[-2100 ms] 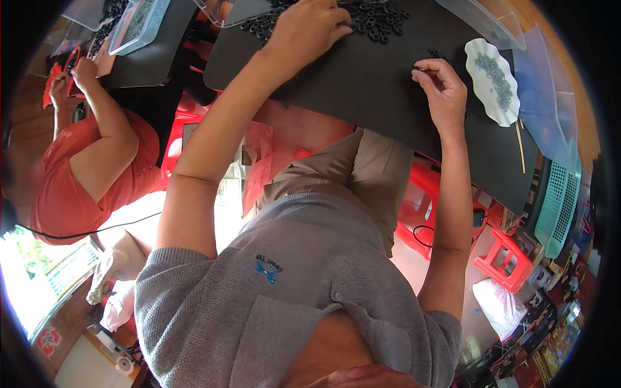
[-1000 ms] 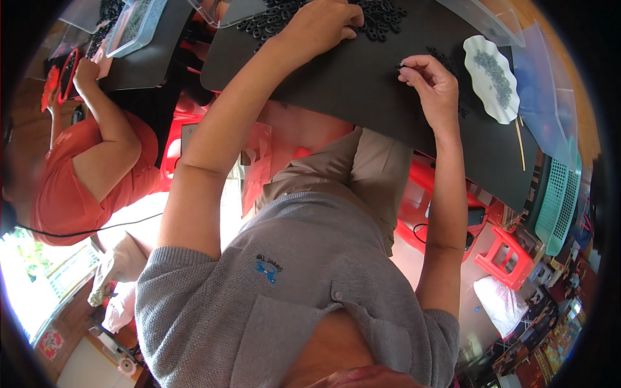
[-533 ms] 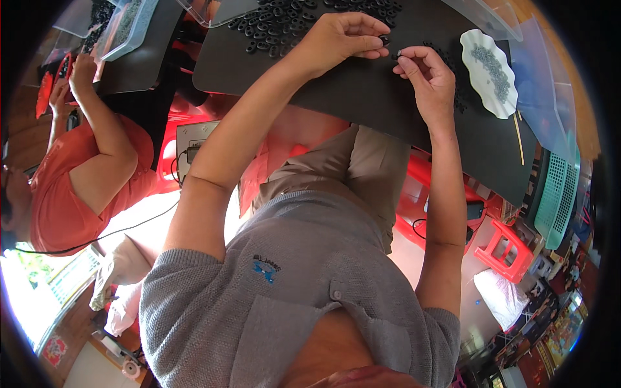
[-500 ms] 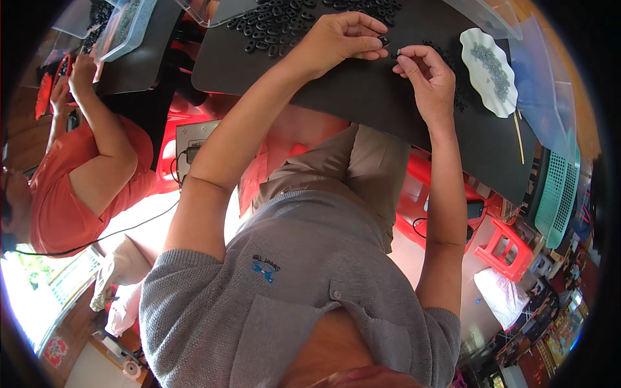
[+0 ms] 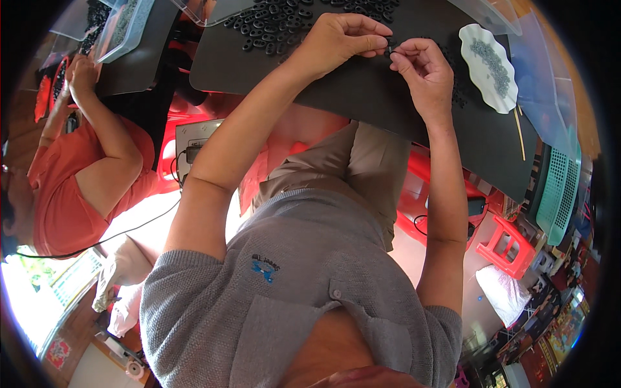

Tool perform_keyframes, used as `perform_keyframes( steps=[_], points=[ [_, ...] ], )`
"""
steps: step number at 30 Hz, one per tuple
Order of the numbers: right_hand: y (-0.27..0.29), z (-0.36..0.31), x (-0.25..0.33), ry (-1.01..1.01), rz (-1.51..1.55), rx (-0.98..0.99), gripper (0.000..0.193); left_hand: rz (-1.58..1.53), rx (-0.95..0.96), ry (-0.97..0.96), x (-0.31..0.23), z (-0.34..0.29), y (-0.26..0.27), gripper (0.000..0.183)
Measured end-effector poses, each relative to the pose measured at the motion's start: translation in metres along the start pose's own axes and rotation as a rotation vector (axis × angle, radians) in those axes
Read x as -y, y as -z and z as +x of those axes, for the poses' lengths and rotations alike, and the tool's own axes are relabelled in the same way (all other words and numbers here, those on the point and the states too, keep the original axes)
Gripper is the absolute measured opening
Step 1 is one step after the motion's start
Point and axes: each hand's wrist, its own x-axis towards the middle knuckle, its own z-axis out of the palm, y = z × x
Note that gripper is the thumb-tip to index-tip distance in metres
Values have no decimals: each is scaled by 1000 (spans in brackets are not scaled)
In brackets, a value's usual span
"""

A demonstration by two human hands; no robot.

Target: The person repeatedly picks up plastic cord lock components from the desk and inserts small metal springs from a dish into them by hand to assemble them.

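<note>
My left hand [image 5: 343, 42] is closed in a pinch on a small black piece [image 5: 389, 48], mostly covered by the fingertips. Close against it, my right hand [image 5: 424, 68] also pinches; whatever its thumb and forefinger hold is too small to make out. Both hands are over the dark table [image 5: 336, 87]. Beyond my left forearm lies a spread of black oval pieces with holes [image 5: 275, 24]. To the right of my right hand, a white wavy-edged dish [image 5: 473, 71] contains many tiny grey pieces [image 5: 491, 64]. Small black bits [image 5: 459, 84] are scattered between that hand and the dish.
Two thin wooden sticks [image 5: 520, 136] lie beside the dish. Clear plastic bins [image 5: 546, 84] stand at the right edge, near a green basket [image 5: 557, 194]. A red stool [image 5: 508, 249] is on the floor. At left, a person in orange [image 5: 84, 181] works at another table.
My hands have come together: the gap between their fingertips has closed around the black piece. At left, the other person's hands have shifted slightly.
</note>
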Motion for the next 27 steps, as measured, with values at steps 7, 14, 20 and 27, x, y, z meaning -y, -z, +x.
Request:
perform_keyframes(
  steps=[7, 14, 20, 27],
  points=[
    [0, -1, -4, 20, -20, -7, 14, 140, 4, -43, 0, -4, -1, 24],
    [-2, -4, -7, 31, -178, -44, 15, 443, -74, -197, -7, -13, -8, 16],
    [-2, -5, -6, 66, -426, -18, 17, 701, 11, -248, -5, -15, -9, 13],
    [0, -8, -3, 21, -452, -20, 15, 690, 39, -251, -5, -16, -10, 13]
  ],
)
